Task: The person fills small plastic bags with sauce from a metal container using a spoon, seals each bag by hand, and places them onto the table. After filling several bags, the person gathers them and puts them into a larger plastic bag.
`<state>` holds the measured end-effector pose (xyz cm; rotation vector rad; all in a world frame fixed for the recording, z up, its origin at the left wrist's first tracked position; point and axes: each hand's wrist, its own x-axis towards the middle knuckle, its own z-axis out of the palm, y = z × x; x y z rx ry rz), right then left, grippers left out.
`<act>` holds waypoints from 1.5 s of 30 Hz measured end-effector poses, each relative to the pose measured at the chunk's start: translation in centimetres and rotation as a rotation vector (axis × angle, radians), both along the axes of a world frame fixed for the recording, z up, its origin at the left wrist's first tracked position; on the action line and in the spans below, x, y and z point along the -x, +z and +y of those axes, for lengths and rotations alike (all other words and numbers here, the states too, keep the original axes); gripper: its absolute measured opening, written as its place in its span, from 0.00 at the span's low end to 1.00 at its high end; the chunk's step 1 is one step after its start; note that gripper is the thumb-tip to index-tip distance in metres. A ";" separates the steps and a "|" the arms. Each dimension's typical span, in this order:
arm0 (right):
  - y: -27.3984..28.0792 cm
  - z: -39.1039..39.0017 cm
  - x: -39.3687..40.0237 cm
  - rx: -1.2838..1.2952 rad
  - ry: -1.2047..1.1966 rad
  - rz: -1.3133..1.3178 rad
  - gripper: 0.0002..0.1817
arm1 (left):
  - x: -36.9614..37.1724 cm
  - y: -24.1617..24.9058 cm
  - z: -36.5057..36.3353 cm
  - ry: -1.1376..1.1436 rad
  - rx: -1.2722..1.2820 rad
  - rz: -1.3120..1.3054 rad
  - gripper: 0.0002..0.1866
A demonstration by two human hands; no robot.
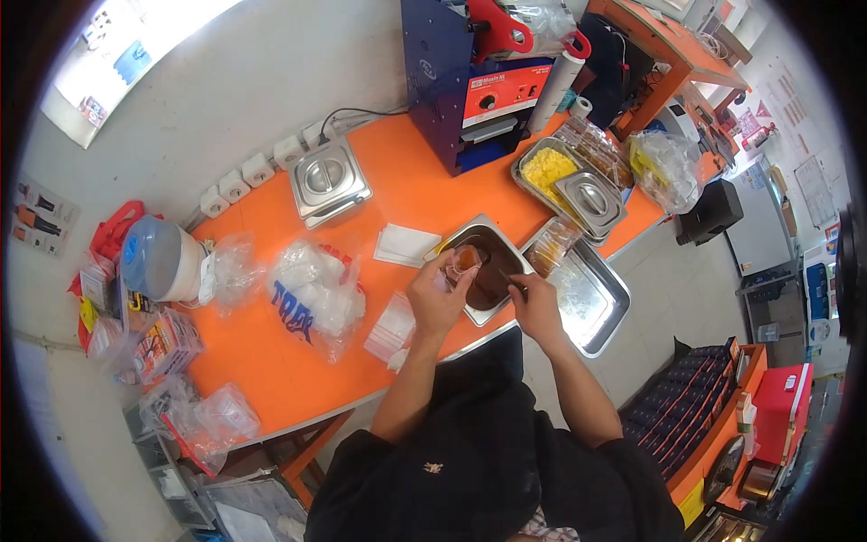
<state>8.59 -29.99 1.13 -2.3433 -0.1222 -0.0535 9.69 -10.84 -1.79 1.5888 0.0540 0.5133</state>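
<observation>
My left hand (437, 296) is closed around a small clear plastic cup (466, 259) with reddish-brown contents. The cup is held over the left side of a steel food pan (490, 226) of dark brown sauce (495, 273). Over the pan's right edge, my right hand (539, 305) grips a thin utensil (508, 282) that looks like a spoon handle. Its lower end cannot be made out against the sauce. White paper slips (405, 246) lie just left of the pan.
A steel tray (598, 312) adjoins the pan on the right. Behind it are a pan of yellow food (546, 169) and a blue sealing machine (433, 86). Plastic bags (316, 289), a lidded steel container (330, 181) and a tub (158, 257) stand leftward on the orange table (271, 388).
</observation>
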 end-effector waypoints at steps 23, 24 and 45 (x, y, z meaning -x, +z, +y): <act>7.1 2.2 2.0 -0.639 0.175 -0.227 0.21 | 4.2 7.6 1.9 -0.519 0.387 0.126 0.05; 7.4 2.3 2.0 -0.685 0.179 -0.163 0.24 | 4.2 7.6 1.7 -0.502 0.402 0.132 0.04; 8.1 -0.4 2.6 -0.548 0.203 -0.009 0.30 | 4.3 4.5 -1.8 -0.553 0.260 0.093 0.07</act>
